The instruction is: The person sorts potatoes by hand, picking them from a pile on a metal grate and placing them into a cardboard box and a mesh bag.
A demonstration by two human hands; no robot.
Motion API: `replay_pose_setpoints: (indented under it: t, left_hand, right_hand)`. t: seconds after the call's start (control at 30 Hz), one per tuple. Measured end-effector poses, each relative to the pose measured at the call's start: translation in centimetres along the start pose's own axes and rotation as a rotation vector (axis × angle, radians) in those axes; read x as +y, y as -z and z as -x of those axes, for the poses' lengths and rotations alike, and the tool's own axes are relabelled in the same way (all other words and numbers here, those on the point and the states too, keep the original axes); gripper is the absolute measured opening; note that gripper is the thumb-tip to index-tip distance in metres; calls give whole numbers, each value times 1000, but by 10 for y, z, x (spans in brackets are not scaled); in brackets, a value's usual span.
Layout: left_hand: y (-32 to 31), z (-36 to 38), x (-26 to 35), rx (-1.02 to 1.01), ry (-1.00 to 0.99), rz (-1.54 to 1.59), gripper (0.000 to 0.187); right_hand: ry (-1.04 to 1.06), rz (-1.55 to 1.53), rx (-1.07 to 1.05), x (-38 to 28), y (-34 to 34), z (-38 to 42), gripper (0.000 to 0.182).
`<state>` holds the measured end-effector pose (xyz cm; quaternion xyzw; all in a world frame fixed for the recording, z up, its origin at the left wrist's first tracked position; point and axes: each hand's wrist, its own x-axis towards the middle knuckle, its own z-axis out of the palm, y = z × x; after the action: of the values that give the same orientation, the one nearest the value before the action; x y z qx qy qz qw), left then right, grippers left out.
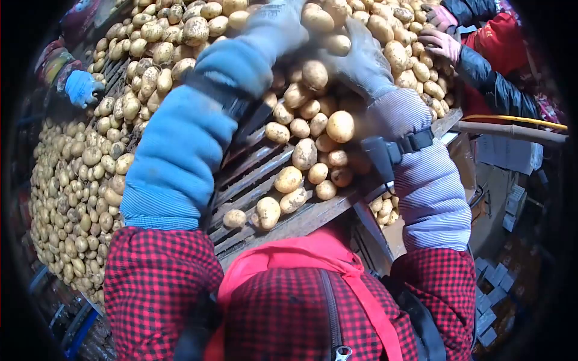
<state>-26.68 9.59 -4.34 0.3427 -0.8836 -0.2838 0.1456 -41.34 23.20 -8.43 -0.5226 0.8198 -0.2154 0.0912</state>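
The potatoes [304,153] lie heaped on a slatted roller bed [253,174] that slopes toward the person, thick at the far end and thinning to a few loose ones near the front edge. They look firm, rounded and dusty with soil, so each should be fairly heavy for its size, hard rather than fragile, and inclined to roll. A hold around the widest part, with fingers curled under, would likely sit most securely; the dry skins seem unlikely to slip against a fabric glove.

The left hand [274,24], in a grey glove above a blue sleeve guard, reaches into the far pile. Its grip cannot be told, as the fingers are buried among potatoes and blurred. The right hand [361,60], also gloved, rests on the heap with fingers spread down over several potatoes, loosely open and closed on none that shows.

To the left a second, lower bed of potatoes [72,192] runs past, and a co-worker's blue glove [81,87] touches its edge. At upper right another person's pink-gloved hands [439,36] work the same pile.

The dark rim cuts off the corners, and the cartons [497,289] below right are hard to make out.
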Motion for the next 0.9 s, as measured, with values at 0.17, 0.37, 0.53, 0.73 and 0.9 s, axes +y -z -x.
replay_pose_setpoints:
  t: [0.17,0.37,0.53,0.73,0.9]
  left_hand:
    - [19,-4,-20,-125,-93,-100,93]
    - [150,69,-105,516,-222,-233,59]
    - [177,116,-241,125,604,-351,77]
    - [144,106,-188,130,580,-446,97]
    - [109,117,-115,138,544,-407,97]
  right_hand:
    - [-65,-1,-8,9,0,-7,95]
    - [-77,39,23,16,-8,-6,93]
    - [-33,85,81,31,-24,-9,92]
    - [-62,89,88,25,-24,-8,91]
    - [-65,45,99,25,-24,-9,93]
